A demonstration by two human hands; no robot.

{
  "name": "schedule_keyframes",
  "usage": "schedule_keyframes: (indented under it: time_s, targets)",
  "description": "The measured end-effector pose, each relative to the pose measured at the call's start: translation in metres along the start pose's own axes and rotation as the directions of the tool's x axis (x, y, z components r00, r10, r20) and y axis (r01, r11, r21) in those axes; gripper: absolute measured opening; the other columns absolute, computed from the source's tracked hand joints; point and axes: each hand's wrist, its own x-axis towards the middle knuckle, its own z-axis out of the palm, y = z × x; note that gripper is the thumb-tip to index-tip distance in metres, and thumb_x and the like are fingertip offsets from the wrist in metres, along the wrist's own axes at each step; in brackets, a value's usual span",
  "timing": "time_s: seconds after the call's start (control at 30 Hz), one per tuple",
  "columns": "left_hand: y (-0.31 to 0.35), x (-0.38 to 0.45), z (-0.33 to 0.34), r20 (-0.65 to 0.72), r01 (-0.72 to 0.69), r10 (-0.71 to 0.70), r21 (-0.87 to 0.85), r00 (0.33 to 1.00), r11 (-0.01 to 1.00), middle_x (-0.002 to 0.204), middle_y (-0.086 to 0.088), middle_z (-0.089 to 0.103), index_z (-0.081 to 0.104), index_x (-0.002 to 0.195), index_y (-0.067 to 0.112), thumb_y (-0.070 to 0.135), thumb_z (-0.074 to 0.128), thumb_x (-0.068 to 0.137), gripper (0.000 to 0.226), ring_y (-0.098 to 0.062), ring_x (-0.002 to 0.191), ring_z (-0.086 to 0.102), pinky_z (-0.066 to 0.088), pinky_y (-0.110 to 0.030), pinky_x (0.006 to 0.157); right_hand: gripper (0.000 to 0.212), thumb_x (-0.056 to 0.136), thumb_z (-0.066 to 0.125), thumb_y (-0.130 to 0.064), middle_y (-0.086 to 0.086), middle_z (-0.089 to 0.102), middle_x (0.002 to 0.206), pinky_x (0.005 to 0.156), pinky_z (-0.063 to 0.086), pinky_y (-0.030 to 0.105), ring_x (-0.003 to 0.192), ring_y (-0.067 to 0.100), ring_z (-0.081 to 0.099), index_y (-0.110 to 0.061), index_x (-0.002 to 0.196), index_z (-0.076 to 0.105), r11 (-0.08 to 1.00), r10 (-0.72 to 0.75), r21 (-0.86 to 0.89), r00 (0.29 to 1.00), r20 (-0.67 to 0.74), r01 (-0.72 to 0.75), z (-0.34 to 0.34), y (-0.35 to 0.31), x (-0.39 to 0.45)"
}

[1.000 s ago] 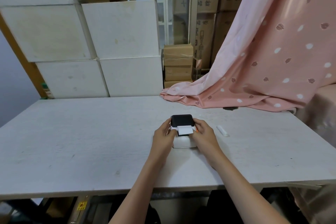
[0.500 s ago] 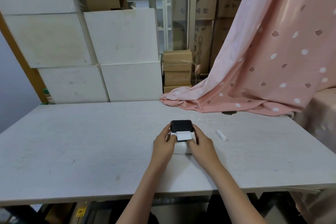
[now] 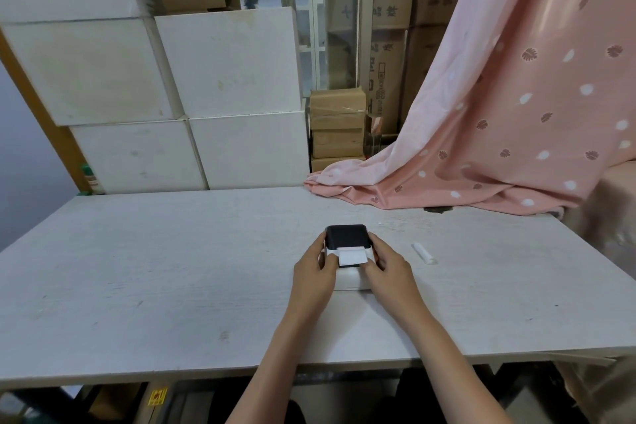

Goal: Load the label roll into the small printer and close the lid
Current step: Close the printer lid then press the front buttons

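A small printer (image 3: 348, 277) with a white body and a black lid (image 3: 347, 236) stands on the white table (image 3: 172, 268), a little right of centre. The lid lies down flat on the body. A strip of white label paper (image 3: 351, 257) sticks out of the slot below the lid. My left hand (image 3: 315, 274) grips the printer's left side with the thumb near the lid edge. On the opposite side, my right hand (image 3: 389, 268) holds the printer the same way. The roll itself is hidden inside.
A small white stick-like piece (image 3: 424, 253) lies on the table right of the printer. Pink dotted cloth (image 3: 481, 148) drapes onto the far right of the table. White boxes (image 3: 223, 96) and cardboard cartons (image 3: 337, 127) stand behind the far edge.
The black lid has come down from slightly raised to flat on the body. Both hands stay on the printer's sides. The camera has tilted, so the scene sits lower in the view.
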Motion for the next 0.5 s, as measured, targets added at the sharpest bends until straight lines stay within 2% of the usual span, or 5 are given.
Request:
schedule_keyframes:
  time_s: [0.1, 0.2, 0.4, 0.5]
  targets:
    - [-0.0005, -0.0003, -0.0002, 0.004, 0.000, 0.000, -0.003, 1.000, 1.000, 0.103, 0.035, 0.059, 0.053, 0.136, 0.036, 0.008, 0.044, 0.097, 0.049, 0.033, 0.086, 0.050, 0.039, 0.004, 0.072, 0.050, 0.092, 0.055, -0.027, -0.016, 0.074, 0.113, 0.092, 0.053, 0.027, 0.103, 0.006, 0.067, -0.038, 0.141, 0.059, 1.000, 0.003, 0.014, 1.000, 0.003, -0.003, 0.0000, -0.0004, -0.0003]
    - [-0.0012, 0.0002, -0.0005, 0.011, -0.004, 0.004, 0.007, 1.000, 1.000, 0.106, 0.037, 0.057, 0.053, 0.138, 0.036, 0.009, 0.044, 0.097, 0.050, 0.032, 0.094, 0.050, 0.041, 0.000, 0.076, 0.057, 0.083, 0.051, -0.033, -0.013, 0.076, 0.108, 0.093, 0.054, 0.033, 0.102, 0.015, 0.068, -0.041, 0.138, 0.060, 1.000, 0.003, 0.025, 1.000, 0.011, -0.003, 0.0002, 0.0014, 0.0001]
    - [-0.0009, 0.0003, -0.0002, 0.007, -0.006, 0.006, 0.010, 1.000, 1.000, 0.102, 0.040, 0.056, 0.052, 0.139, 0.035, 0.011, 0.045, 0.097, 0.049, 0.033, 0.091, 0.049, 0.040, -0.002, 0.076, 0.054, 0.089, 0.053, -0.026, -0.012, 0.075, 0.110, 0.095, 0.054, 0.034, 0.105, 0.018, 0.068, -0.045, 0.140, 0.058, 1.000, 0.004, 0.023, 1.000, 0.011, -0.004, 0.0005, 0.0053, 0.0019]
    - [0.0001, -0.0002, -0.0003, 0.008, -0.006, 0.006, 0.000, 1.000, 1.000, 0.104, 0.038, 0.057, 0.053, 0.137, 0.036, 0.010, 0.045, 0.096, 0.050, 0.032, 0.094, 0.050, 0.040, 0.002, 0.074, 0.055, 0.090, 0.054, -0.021, -0.012, 0.076, 0.110, 0.095, 0.054, 0.033, 0.106, 0.018, 0.068, -0.044, 0.140, 0.058, 1.000, 0.011, 0.023, 1.000, 0.006, -0.011, 0.0001, 0.0057, 0.0025]
